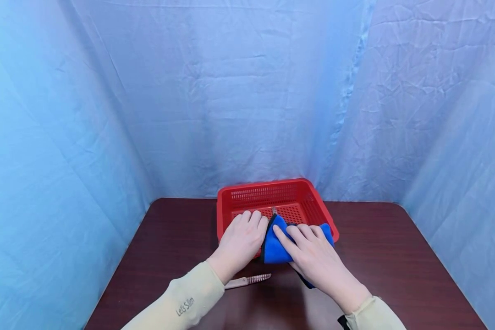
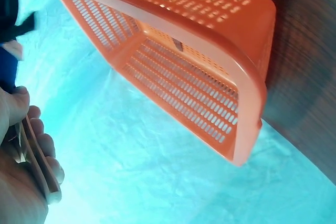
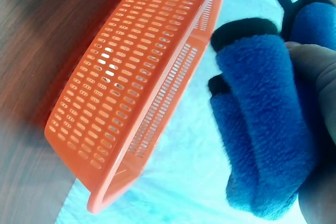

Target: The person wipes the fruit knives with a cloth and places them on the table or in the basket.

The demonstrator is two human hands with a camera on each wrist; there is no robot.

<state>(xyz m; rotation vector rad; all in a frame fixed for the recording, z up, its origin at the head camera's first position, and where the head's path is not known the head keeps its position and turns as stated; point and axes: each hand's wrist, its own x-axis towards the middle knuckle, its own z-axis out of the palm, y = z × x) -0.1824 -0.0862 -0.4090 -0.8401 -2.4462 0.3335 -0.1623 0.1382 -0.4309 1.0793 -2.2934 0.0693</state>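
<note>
My left hand (image 1: 244, 236) grips a knife by its light tan handle (image 2: 39, 163); its blade is hidden at the cloth. My right hand (image 1: 316, 257) holds a folded blue cloth (image 3: 262, 119) with black edging, the index finger stretched along it. Both hands are close together above the near rim of the red basket (image 1: 313, 195), which looks orange in the wrist views. Below my left wrist, another knife (image 1: 247, 280) with a pale handle and a patterned blade lies on the table, its handle end partly covered by the sleeve.
The perforated basket stands near the back of the dark wooden table (image 1: 173, 238). A small narrow item (image 2: 178, 44) lies inside it, too little shown to name. Blue curtains (image 1: 239, 101) hang behind and on both sides.
</note>
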